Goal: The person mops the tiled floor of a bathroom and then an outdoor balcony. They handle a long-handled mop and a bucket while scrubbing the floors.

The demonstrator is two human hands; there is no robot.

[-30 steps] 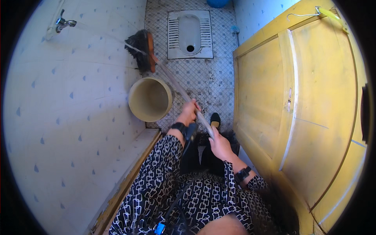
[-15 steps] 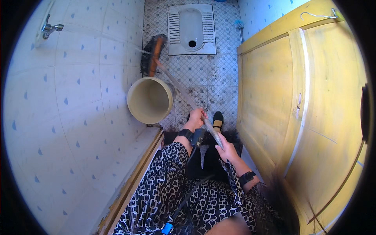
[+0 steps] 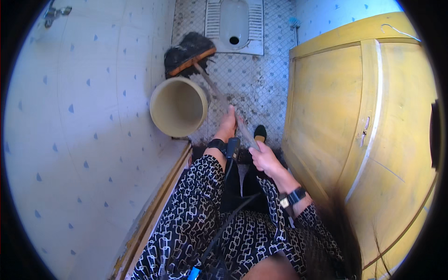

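- Upper left: I see the wall (image 3: 88,135), pale with small blue marks, and a metal tap (image 3: 56,15) on it.
- Lower left: a wooden sill (image 3: 149,214), chipped along its edge, slants up toward the centre.
- Left of centre: a beige bucket (image 3: 177,109) stands near the wall, its mouth toward my camera.
- Upper left of centre: the broom (image 3: 190,53) has its dark bristles and orange back just above the bucket; I can't tell whether they touch.
- Centre: the left hand (image 3: 228,123) has its fingers wrapped round the broom's handle, though blur softens them. The right hand (image 3: 265,158) grips the handle's lower end, fingers curled tight.
- Top centre: a white squat toilet (image 3: 234,23) is set into the floor (image 3: 270,84), whose patterned tiles carry dark smears. A black shoe (image 3: 260,133) rests on them just above the right hand.
- Upper right: a blue-headed brush (image 3: 293,22) stands in the corner beyond the door (image 3: 326,102), which fills the right side in worn yellow. A wire hook (image 3: 396,31) hangs near its top.
- Since half a second ago, I see the broom's back swung from nearly vertical to a slant rising rightward; toilet, tap and bucket sit higher in my view.
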